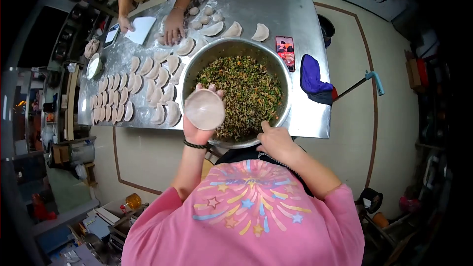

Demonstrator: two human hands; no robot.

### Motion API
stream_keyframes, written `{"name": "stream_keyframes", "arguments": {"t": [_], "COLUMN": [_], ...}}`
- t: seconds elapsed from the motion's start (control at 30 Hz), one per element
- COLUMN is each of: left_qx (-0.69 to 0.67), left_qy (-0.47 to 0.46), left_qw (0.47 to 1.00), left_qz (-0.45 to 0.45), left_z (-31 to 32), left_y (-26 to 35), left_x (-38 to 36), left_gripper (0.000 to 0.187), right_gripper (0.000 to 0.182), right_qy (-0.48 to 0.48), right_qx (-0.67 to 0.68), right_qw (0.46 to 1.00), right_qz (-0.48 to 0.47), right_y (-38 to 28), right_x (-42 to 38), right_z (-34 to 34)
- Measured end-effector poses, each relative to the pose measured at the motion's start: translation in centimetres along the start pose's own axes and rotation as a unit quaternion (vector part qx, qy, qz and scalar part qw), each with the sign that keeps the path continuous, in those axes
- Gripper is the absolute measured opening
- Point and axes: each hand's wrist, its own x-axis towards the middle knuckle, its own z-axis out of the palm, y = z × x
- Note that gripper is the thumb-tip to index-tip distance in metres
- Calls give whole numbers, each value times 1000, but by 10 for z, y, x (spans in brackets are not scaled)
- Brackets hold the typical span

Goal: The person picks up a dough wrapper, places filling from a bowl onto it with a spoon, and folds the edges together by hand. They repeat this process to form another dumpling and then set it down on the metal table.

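On the palm of my left hand [197, 130] lies a round, flat dumpling wrapper [204, 109], with my fingertips showing past its far edge. A large metal bowl [287, 81] of chopped green and brown filling [241, 88] stands at the table's near edge, just beyond my hands. My right hand [276, 140] is at the bowl's near right rim, its fingers curled together. Whatever those fingers hold, if anything, is hidden. Rows of folded dumplings [118, 93] lie left of the bowl, and a few more [260, 32] sit behind it.
Across the metal table [308, 118], another person's hand [174, 27] presses on the floured surface near small dough balls [204, 19]; the other holds a white sheet-like item [141, 29]. A phone [285, 53] and a purple cloth item [315, 76] lie right of the bowl. A small bowl [93, 65] stands far left.
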Motion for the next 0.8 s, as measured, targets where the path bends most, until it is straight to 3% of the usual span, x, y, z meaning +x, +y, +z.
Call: {"name": "stream_keyframes", "arguments": {"t": [0.03, 0.13, 0.2, 0.23, 0.37, 0.57, 0.63, 0.7, 0.77, 0.8], "left_qx": [8, 0, -19, -2, -33, -13, -2, 9, 16, 30], "left_qy": [23, 50, 71, 77, 114, 148, 141, 136, 128, 137], "left_qw": [1000, 998, 997, 997, 992, 987, 988, 989, 989, 986], "left_qz": [-15, -35, -19, 5, 41, 55, 56, 65, 73, 95], "left_z": [-12, -43, -53, -50, -67, -63, -60, -60, -65, -70], "left_y": [9, 26, 33, 34, 46, 39, 38, 40, 44, 48], "left_x": [-1, -4, -16, -21, -40, -52, -55, -60, -65, -71], "left_gripper": [38, 37, 35, 35, 36, 36, 36, 35, 35, 35], "right_gripper": [22, 10, 12, 13, 10, 14, 21, 29, 29, 27], "right_qy": [-7, 83, 22, 41, 120, 313, 297, 159, 130, 84], "right_qx": [-1, -224, -252, -267, -172, -128, -68, 34, 69, 14], "right_qw": [1000, 969, 966, 962, 976, 932, 942, 973, 987, 996], "right_qz": [-2, 66, 51, 34, 59, 129, 141, 163, 65, 3], "right_y": [2, 11, 28, 34, 52, 120, 120, 101, 75, 57], "right_x": [1, 17, 22, 22, 36, 154, 190, 218, 230, 224], "right_z": [9, 19, 7, 3, -24, -13, -8, -3, 13, 8]}}
